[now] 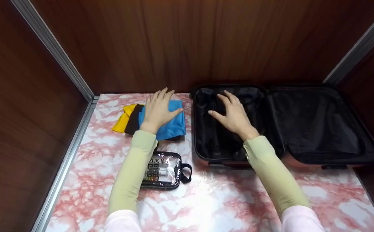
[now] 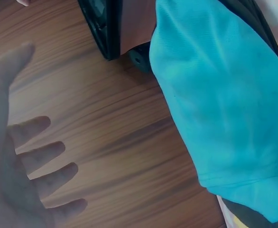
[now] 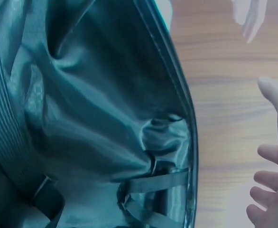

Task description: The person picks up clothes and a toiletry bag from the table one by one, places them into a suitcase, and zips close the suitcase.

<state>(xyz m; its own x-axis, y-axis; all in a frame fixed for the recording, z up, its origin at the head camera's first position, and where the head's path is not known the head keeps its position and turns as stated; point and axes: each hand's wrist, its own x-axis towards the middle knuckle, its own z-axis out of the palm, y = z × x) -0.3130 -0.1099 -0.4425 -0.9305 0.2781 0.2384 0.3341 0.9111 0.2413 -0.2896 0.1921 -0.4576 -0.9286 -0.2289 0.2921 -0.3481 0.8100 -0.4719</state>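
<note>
My left hand (image 1: 159,111) is held with spread fingers above a pile of folded cloth, and nothing is in it. On top lies a blue cloth (image 1: 175,124), with a dark cloth (image 1: 133,120) and a yellow cloth (image 1: 121,123) showing at its left. In the left wrist view the blue cloth (image 2: 224,109) is beside the hand, apart from it. My right hand (image 1: 233,116), fingers apart and holding nothing, is over the left half of an opened black-lined suitcase (image 1: 206,138). Straps and shiny lining (image 3: 101,104) fill much of the right wrist view.
A clear zip pouch (image 1: 166,170) with small items and a black loop lies in front of the cloths, partly behind my left forearm. The suitcase's other half (image 1: 319,125) lies to the right. Wood-grain panels (image 1: 180,45) enclose the marbled table (image 1: 187,209) at back and sides.
</note>
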